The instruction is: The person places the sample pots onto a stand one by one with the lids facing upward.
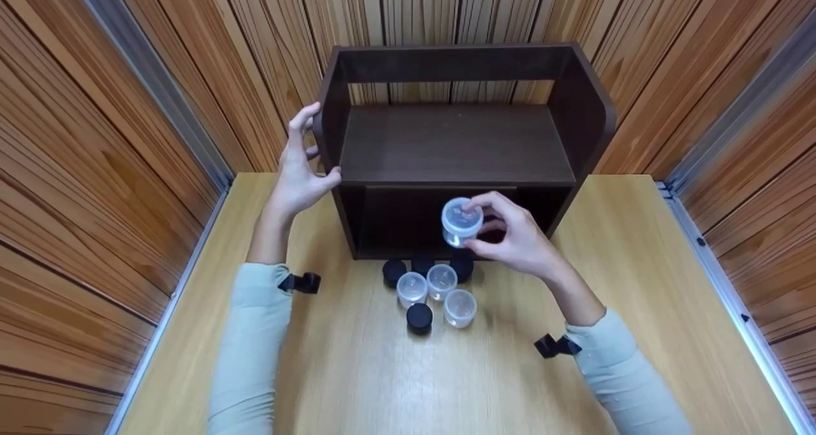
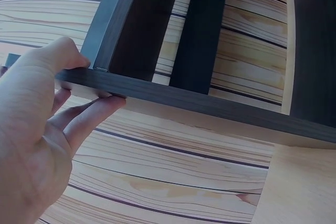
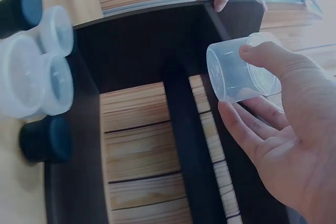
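A dark brown two-tier wooden shelf (image 1: 456,145) stands on the table. My left hand (image 1: 299,172) grips the edge of its left side panel; the left wrist view shows the thumb on one face and fingers (image 2: 97,116) on the other. In my right hand (image 1: 519,240) is a clear plastic jar (image 1: 461,223), held between thumb and fingers in front of the lower compartment, off the table. The right wrist view shows this jar (image 3: 233,72) tilted on its side, its ridged end toward the palm. Its contents, if any, cannot be made out.
On the table (image 1: 357,371), before the shelf, stand three clear jars (image 1: 460,309) and several black round containers or lids (image 1: 419,318), close together. Wood-patterned walls (image 1: 83,167) enclose the back and sides. The shelf's back has an open slot below its top rail.
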### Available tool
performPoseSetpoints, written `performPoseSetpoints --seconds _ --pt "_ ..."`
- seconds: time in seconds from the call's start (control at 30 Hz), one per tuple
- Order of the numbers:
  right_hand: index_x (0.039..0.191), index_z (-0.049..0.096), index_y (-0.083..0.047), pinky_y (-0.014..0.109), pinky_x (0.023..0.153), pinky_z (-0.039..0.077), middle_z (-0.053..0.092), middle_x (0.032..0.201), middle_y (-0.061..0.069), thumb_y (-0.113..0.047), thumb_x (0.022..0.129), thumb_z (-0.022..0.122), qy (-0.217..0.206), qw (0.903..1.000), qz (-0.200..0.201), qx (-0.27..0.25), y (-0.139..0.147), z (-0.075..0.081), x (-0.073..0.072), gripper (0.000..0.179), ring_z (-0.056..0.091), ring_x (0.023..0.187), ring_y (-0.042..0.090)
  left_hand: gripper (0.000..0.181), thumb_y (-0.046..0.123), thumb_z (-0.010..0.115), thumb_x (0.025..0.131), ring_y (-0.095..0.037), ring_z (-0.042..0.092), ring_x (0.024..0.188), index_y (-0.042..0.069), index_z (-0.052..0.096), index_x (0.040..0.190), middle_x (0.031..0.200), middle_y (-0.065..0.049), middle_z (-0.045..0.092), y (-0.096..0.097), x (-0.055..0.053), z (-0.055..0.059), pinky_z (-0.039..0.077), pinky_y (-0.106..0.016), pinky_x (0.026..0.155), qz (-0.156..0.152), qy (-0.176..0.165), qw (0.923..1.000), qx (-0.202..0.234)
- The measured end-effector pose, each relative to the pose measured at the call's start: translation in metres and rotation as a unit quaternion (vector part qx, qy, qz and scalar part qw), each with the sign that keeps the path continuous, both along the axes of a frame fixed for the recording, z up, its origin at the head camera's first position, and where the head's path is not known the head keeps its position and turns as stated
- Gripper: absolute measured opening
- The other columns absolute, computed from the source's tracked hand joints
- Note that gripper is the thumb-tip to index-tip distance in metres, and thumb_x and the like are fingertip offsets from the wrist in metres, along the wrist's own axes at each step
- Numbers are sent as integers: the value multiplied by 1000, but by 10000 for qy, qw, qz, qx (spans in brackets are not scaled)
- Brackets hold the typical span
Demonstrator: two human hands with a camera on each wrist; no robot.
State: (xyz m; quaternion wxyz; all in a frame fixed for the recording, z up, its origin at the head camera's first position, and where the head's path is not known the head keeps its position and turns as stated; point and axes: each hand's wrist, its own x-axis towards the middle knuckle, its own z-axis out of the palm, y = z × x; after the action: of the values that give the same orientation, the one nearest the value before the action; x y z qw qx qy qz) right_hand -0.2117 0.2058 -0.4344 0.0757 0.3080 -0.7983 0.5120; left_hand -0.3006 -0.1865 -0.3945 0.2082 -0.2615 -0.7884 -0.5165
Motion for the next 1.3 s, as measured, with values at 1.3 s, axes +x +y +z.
performPoseSetpoints --seconds 1.3 --pt "138 62 2 25 89 69 74 135 19 4 90 87 53 9996 -97 -259 -64 93 -86 54 79 116 30 94 -10 74 90 -32 42 158 6 26 169 179 -19 32 0 1 -3 51 -72 122 -2 -43 10000 -17"
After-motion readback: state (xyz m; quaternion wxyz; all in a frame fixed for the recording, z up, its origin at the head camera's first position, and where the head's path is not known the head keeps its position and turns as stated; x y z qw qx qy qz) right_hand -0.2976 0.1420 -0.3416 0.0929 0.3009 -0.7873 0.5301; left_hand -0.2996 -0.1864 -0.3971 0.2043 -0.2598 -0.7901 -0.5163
